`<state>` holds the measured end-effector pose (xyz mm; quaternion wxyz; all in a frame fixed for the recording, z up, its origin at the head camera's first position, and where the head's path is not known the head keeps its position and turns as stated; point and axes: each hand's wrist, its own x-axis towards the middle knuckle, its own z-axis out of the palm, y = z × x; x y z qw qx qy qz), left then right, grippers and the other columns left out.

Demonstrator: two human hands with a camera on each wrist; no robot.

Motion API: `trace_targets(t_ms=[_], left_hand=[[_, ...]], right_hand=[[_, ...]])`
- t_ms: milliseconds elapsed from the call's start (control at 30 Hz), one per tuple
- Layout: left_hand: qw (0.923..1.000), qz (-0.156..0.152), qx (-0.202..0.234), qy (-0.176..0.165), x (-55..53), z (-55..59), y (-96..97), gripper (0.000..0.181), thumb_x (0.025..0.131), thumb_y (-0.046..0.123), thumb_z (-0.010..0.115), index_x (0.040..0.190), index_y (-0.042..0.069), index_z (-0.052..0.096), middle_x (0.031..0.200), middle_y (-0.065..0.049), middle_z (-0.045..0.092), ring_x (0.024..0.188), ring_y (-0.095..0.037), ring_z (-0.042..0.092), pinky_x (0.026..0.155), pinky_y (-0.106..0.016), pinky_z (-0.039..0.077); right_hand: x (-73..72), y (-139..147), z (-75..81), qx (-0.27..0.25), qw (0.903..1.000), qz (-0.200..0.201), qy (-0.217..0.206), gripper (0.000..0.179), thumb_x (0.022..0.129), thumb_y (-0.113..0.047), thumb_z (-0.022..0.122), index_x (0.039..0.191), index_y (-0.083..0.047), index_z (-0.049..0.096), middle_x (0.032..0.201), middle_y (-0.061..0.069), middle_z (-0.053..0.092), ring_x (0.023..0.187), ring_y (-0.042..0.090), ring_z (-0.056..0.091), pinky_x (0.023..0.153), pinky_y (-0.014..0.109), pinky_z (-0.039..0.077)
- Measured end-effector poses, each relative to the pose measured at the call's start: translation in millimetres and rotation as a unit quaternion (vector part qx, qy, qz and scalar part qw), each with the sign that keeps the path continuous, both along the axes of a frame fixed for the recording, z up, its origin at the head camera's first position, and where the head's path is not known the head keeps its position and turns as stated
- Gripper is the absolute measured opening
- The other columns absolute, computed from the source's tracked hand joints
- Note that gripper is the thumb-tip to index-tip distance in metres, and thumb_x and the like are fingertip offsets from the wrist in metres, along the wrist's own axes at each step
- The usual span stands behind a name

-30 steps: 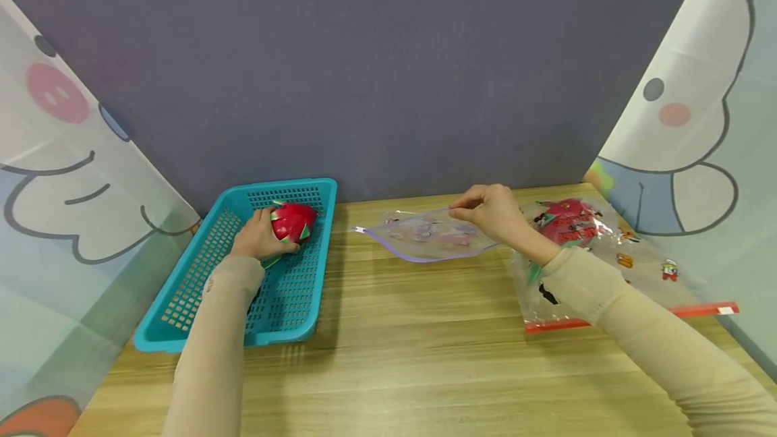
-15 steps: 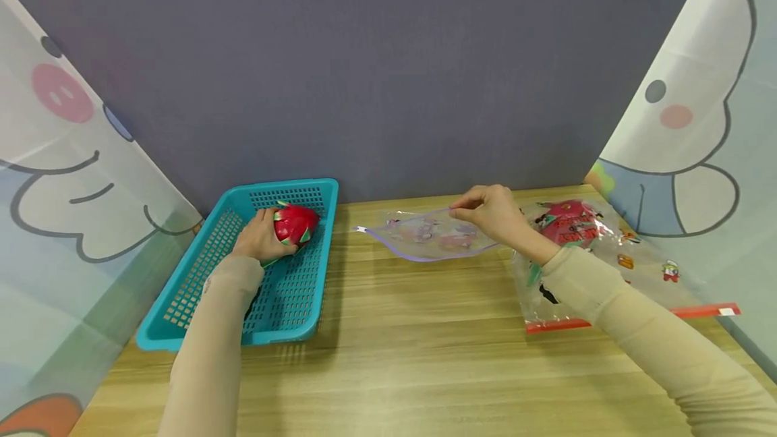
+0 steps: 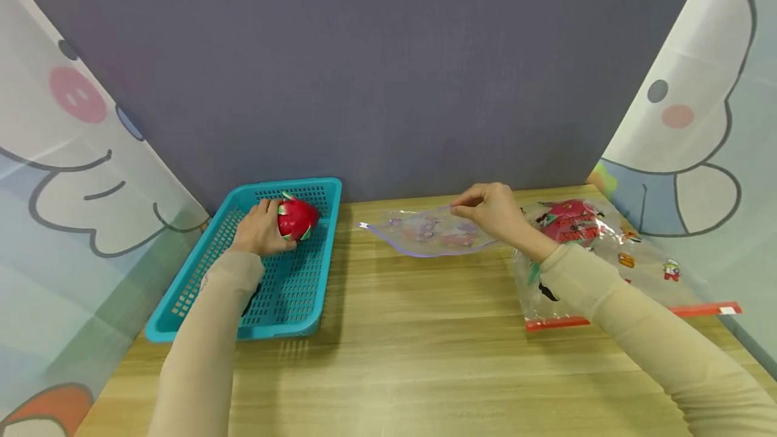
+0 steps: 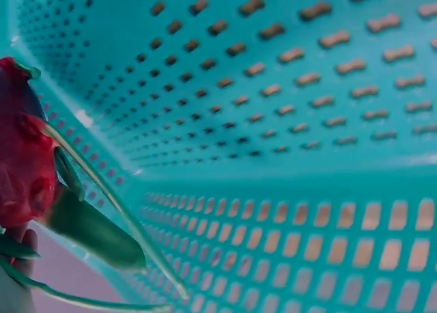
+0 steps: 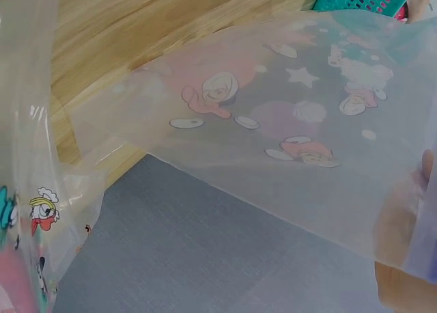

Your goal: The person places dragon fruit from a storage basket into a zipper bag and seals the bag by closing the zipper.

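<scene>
My left hand (image 3: 260, 228) grips a red dragon fruit (image 3: 297, 218) with green leafy tips, inside the far part of the blue plastic basket (image 3: 322, 302). In the left wrist view the dragon fruit (image 4: 24, 149) shows at the left edge, its long green scales hanging before the perforated basket wall (image 4: 328, 94). My right hand (image 3: 494, 211) pinches the upper edge of the mouth of a clear zip bag (image 3: 437, 231) with a purple seal, holding it parted. Cartoon prints cover this zip bag (image 5: 287, 115) in the right wrist view.
A larger clear zip bag (image 3: 643, 288) with a red seal lies at the right, a red and green object (image 3: 570, 218) inside it. Something dark (image 3: 251, 301) shows in the basket below my left wrist. A grey wall (image 3: 400, 73) rises behind the wooden table (image 3: 394, 342).
My left hand has raised the dragon fruit slightly and turned it a little. The right hand keeps its pinch on the purple-sealed zip bag. The view has shifted slightly to the left.
</scene>
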<state>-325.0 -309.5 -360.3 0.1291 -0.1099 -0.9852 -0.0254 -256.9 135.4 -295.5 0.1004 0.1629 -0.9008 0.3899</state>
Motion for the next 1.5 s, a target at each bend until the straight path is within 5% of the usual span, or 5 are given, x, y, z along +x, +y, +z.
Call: trace_targets(t_ms=[367,800,1100,1500], left_hand=[[0.9971,-0.032,-0.057,0.038,4.8,30.1,11.4,0.096,0.057,0.040,0.078,0.132,0.002,0.032,0.122,-0.019,0.042,0.107,-0.038,0.044,0.080,-0.055,0.046],[0.9836,-0.074,-0.148,0.072,31.8,56.3,24.4,0.098,0.055,0.038,0.082,0.132,0.001,0.034,0.120,-0.020,0.044,0.106,-0.037,0.046,0.084,-0.051,0.047],[0.9955,-0.012,-0.037,0.087,63.1,78.7,39.3,0.096,0.053,0.037,0.081,0.130,0.001,0.036,0.121,-0.019,0.045,0.102,-0.039,0.046,0.077,-0.055,0.047],[0.9883,-0.032,-0.035,0.145,98.7,101.4,63.5,0.094,0.051,0.038,0.080,0.128,0.003,0.040,0.118,-0.017,0.049,0.098,-0.036,0.050,0.078,-0.052,0.048]], right_hand=[[-1.7,6,-0.1,-0.005,1.0000,-0.006,-0.003,0.014,0.083,-0.019,0.068,0.090,-0.008,0.073,0.090,0.011,0.068,0.074,0.024,0.063,0.059,0.026,0.048],[-2.4,4,-3.1,-0.005,0.9999,-0.009,-0.005,0.015,0.083,-0.020,0.068,0.090,-0.008,0.073,0.090,0.011,0.068,0.074,0.024,0.063,0.058,0.025,0.048],[-0.6,1,-3.0,-0.006,0.9999,-0.007,-0.008,0.016,0.083,-0.022,0.068,0.091,-0.008,0.073,0.089,0.010,0.068,0.074,0.023,0.063,0.059,0.027,0.049],[-0.5,-2,-6.3,-0.010,0.9999,-0.009,-0.008,0.016,0.082,-0.019,0.069,0.090,-0.006,0.073,0.088,0.012,0.069,0.073,0.024,0.064,0.058,0.026,0.048]])
